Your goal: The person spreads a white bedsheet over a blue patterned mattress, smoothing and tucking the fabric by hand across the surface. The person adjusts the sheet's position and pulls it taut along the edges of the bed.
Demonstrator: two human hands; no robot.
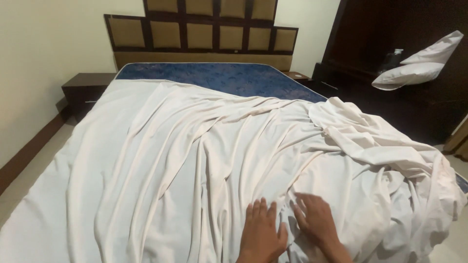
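Note:
A white bed sheet (195,160) lies rumpled over a blue patterned mattress (219,78), with long folds running toward the head of the bed. At the foot end, my left hand (261,234) rests flat on the sheet with fingers spread. My right hand (317,219) lies beside it, palm down on the cloth, fingers apart and a little blurred. Neither hand grips the fabric. On the right the sheet is bunched into a heap (390,156) that hangs over the mattress edge.
A padded brown headboard (200,34) stands against the far wall. Dark bedside tables (85,87) flank the bed. Two white pillows (414,68) sit on a dark cabinet at the right. Tiled floor runs along the left side.

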